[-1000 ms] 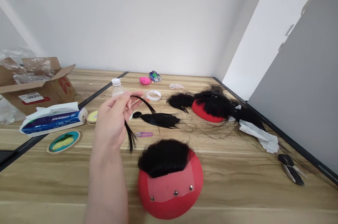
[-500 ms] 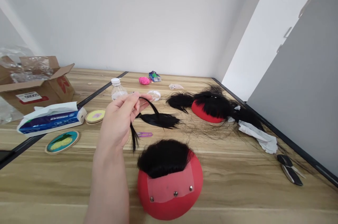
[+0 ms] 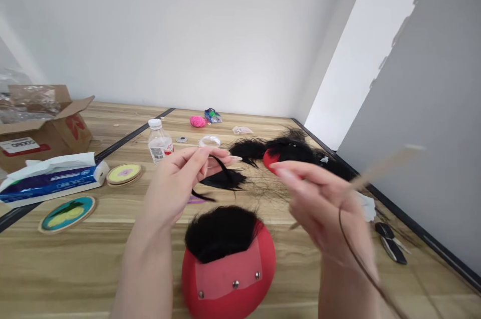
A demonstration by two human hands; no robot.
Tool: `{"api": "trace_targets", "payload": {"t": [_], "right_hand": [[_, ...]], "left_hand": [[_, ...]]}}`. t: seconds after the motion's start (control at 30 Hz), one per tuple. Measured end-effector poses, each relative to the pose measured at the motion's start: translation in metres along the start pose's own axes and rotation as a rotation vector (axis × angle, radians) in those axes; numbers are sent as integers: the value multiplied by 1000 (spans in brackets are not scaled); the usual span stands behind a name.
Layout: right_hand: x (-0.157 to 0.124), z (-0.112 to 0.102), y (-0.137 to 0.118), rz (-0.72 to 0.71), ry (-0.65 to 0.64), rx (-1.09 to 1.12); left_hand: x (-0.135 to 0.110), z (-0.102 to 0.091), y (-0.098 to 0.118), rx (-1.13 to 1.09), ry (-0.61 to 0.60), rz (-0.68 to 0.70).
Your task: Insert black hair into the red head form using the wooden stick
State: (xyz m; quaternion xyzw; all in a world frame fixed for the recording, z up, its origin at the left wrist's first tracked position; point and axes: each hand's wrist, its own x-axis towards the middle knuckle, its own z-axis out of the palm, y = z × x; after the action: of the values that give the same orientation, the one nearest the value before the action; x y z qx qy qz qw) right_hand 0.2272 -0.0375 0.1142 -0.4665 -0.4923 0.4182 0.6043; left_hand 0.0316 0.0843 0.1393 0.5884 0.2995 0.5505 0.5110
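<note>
My left hand [image 3: 176, 181] is raised above the table, fingers pinched on a thin strand of black hair [image 3: 221, 168] that loops out past its fingertips. My right hand [image 3: 323, 204] is up on the right, closed around a thin light stick [image 3: 379, 166], blurred by motion, that points up and right. A brown hair tie rings its wrist. Below both hands a red dome block [image 3: 229, 274] sits on the wooden table [image 3: 67, 259], with a patch of black hair [image 3: 220, 231] on its top and a clear sheet pinned to its front.
A second red dome [image 3: 271, 157] covered in long black hair lies farther back. A loose black hair bundle [image 3: 225, 179], water bottle [image 3: 160, 141], tape ring [image 3: 209, 141], tissue pack [image 3: 48, 179], two embroidery hoops, cardboard box [image 3: 41, 123], black scissors [image 3: 391, 244] and white cloth also lie about.
My right hand has come into view from the right holding the stick. My left hand has moved slightly right with the strand. The camera has shifted, so the table items sit further left.
</note>
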Motion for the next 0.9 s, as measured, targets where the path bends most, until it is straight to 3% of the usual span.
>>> {"api": "trace_targets", "payload": {"t": [0.07,0.17,0.6,0.9], "right_hand": [[32,14,-10,7,-52,39],[52,26,-13,34,-134,123],[52,24,-3,49,-122,261],[52,21,-8,3,-122,246]], "left_hand": [[-4,5,2,49,-49,-14],[-11,14,8,96,-105,-24],[-23,32,26,194,-150,-40],[-20,30,17,276,-140,-8]]}}
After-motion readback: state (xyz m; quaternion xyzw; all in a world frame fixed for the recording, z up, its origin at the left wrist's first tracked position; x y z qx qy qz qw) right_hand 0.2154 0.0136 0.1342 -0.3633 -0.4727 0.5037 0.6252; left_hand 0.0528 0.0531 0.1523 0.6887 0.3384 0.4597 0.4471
